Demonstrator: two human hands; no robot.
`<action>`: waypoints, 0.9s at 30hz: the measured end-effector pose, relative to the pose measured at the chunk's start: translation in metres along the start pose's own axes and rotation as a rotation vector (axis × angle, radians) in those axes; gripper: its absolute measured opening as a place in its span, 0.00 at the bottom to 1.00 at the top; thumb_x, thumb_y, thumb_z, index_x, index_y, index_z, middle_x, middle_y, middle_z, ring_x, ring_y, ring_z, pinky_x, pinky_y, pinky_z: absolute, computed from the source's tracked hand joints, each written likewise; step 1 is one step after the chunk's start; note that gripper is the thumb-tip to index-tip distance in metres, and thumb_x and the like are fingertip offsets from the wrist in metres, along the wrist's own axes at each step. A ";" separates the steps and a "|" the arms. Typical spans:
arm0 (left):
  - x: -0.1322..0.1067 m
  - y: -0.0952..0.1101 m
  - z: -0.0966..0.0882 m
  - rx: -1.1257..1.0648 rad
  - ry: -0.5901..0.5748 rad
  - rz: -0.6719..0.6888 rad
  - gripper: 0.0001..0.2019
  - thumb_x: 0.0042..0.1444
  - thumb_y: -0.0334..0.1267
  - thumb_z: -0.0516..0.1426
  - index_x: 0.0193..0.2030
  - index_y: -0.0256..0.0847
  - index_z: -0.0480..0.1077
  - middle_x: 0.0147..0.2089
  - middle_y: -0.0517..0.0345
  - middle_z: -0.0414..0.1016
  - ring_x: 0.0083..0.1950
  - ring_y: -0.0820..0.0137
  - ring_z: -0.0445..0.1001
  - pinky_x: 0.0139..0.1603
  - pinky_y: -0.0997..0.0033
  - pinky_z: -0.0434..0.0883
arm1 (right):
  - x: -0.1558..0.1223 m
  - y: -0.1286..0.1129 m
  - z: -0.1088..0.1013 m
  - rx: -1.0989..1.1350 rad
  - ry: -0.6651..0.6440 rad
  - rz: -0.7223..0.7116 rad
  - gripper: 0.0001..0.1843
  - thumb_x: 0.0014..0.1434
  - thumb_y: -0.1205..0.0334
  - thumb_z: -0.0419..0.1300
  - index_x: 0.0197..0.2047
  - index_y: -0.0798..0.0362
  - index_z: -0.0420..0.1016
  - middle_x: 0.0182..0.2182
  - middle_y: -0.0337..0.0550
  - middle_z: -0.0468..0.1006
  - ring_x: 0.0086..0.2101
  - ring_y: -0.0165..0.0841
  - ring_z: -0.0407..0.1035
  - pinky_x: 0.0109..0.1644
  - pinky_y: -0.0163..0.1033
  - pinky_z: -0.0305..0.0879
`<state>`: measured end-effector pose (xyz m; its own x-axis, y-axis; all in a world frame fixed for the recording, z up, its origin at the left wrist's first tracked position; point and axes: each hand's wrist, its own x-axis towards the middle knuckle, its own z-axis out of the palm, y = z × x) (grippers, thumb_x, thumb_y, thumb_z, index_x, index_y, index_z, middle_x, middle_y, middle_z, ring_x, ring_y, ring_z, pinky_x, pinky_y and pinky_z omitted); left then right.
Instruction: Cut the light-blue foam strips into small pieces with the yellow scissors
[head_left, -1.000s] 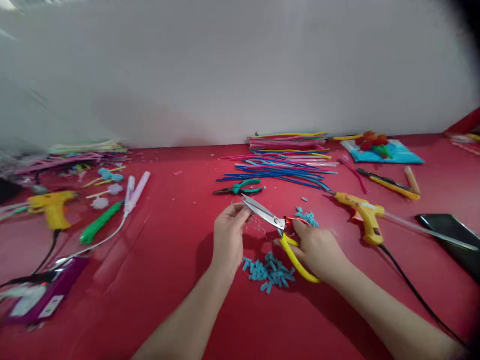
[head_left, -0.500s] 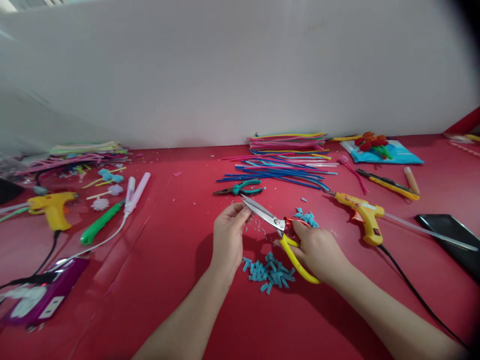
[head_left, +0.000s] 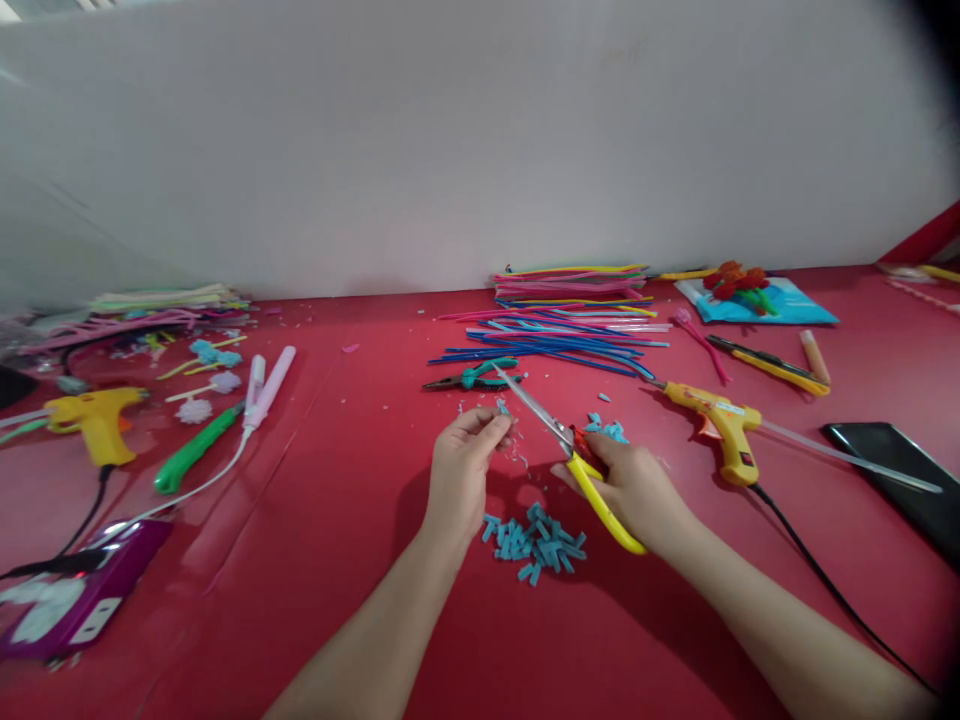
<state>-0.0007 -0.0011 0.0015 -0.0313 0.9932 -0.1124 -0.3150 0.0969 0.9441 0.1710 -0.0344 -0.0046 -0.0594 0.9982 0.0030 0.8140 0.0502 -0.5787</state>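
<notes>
My left hand [head_left: 466,462] pinches a small light-blue piece [head_left: 502,406], whose tip shows past the fingers; it looks like the cut pieces on the table. My right hand [head_left: 637,490] is wrapped round the handles of scissors [head_left: 553,428] with yellow and red grips. Their blades point up and left, just right of my left fingertips, and look nearly closed. Below the hands lies a pile of short light-blue pieces [head_left: 536,543]. A smaller heap of blue pieces [head_left: 606,428] sits behind my right hand, partly hidden.
Teal-handled pliers [head_left: 472,376] lie beyond the blades, before bundles of coloured stems [head_left: 559,340]. At right are a yellow glue gun [head_left: 712,420], a utility knife [head_left: 769,366] and a black phone [head_left: 892,485]. At left are another glue gun [head_left: 101,420], a green-handled tool [head_left: 196,450] and a purple power strip [head_left: 94,590].
The scissor blades have moved right, away from my left fingertips, and turned more upright. A blue tip now shows above my left fingers. The whole view has shifted slightly.
</notes>
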 end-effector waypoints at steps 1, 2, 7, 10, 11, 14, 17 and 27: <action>-0.001 -0.001 0.001 0.047 -0.027 -0.013 0.06 0.43 0.35 0.58 0.30 0.37 0.70 0.26 0.60 0.71 0.28 0.77 0.67 0.32 0.76 0.63 | 0.001 -0.001 0.000 0.094 0.007 0.015 0.15 0.48 0.50 0.52 0.22 0.52 0.58 0.15 0.32 0.57 0.18 0.24 0.49 0.21 0.31 0.44; -0.002 -0.001 0.001 0.109 -0.058 -0.019 0.06 0.44 0.36 0.58 0.30 0.37 0.70 0.27 0.60 0.71 0.28 0.77 0.67 0.33 0.76 0.64 | 0.001 -0.002 0.000 0.191 0.011 0.036 0.14 0.47 0.50 0.53 0.22 0.53 0.59 0.15 0.32 0.57 0.18 0.23 0.50 0.21 0.30 0.45; -0.010 -0.002 0.007 0.494 -0.287 0.070 0.05 0.46 0.38 0.56 0.29 0.38 0.70 0.28 0.60 0.70 0.30 0.74 0.67 0.34 0.73 0.64 | 0.001 -0.009 -0.001 0.686 -0.029 0.207 0.14 0.47 0.50 0.53 0.29 0.53 0.64 0.12 0.28 0.55 0.13 0.23 0.50 0.16 0.30 0.49; -0.014 -0.003 0.010 0.659 -0.390 0.153 0.05 0.48 0.36 0.54 0.28 0.39 0.69 0.27 0.60 0.69 0.31 0.73 0.67 0.34 0.73 0.64 | 0.000 -0.010 -0.003 0.794 -0.056 0.221 0.13 0.45 0.53 0.55 0.30 0.54 0.64 0.11 0.27 0.55 0.11 0.22 0.50 0.14 0.29 0.48; -0.015 -0.003 0.011 0.692 -0.411 0.172 0.05 0.48 0.36 0.53 0.28 0.39 0.69 0.27 0.59 0.69 0.31 0.72 0.67 0.34 0.73 0.64 | 0.000 -0.010 -0.003 0.789 -0.066 0.211 0.12 0.45 0.55 0.56 0.29 0.54 0.64 0.11 0.27 0.55 0.11 0.22 0.50 0.14 0.29 0.47; -0.017 -0.005 0.012 0.724 -0.445 0.202 0.04 0.48 0.34 0.53 0.29 0.39 0.69 0.28 0.59 0.69 0.31 0.73 0.67 0.34 0.73 0.65 | -0.001 -0.009 -0.004 0.739 -0.097 0.173 0.06 0.44 0.61 0.55 0.25 0.54 0.61 0.11 0.26 0.55 0.11 0.20 0.50 0.15 0.28 0.46; -0.018 -0.006 0.012 0.674 -0.440 0.208 0.04 0.48 0.32 0.53 0.29 0.38 0.68 0.29 0.58 0.69 0.31 0.72 0.67 0.34 0.72 0.65 | -0.001 -0.008 -0.004 0.707 -0.101 0.147 0.04 0.43 0.64 0.53 0.23 0.53 0.59 0.11 0.26 0.55 0.12 0.20 0.50 0.16 0.28 0.46; -0.020 -0.003 0.015 0.721 -0.432 0.299 0.04 0.47 0.33 0.53 0.26 0.40 0.68 0.26 0.59 0.67 0.29 0.72 0.65 0.33 0.73 0.63 | -0.001 -0.012 -0.001 0.659 -0.099 0.139 0.03 0.44 0.63 0.51 0.24 0.53 0.59 0.13 0.28 0.55 0.14 0.21 0.50 0.17 0.29 0.47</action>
<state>0.0150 -0.0201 0.0058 0.3894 0.9072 0.1593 0.3266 -0.2977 0.8971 0.1623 -0.0361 0.0033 -0.0577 0.9849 -0.1634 0.2977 -0.1393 -0.9444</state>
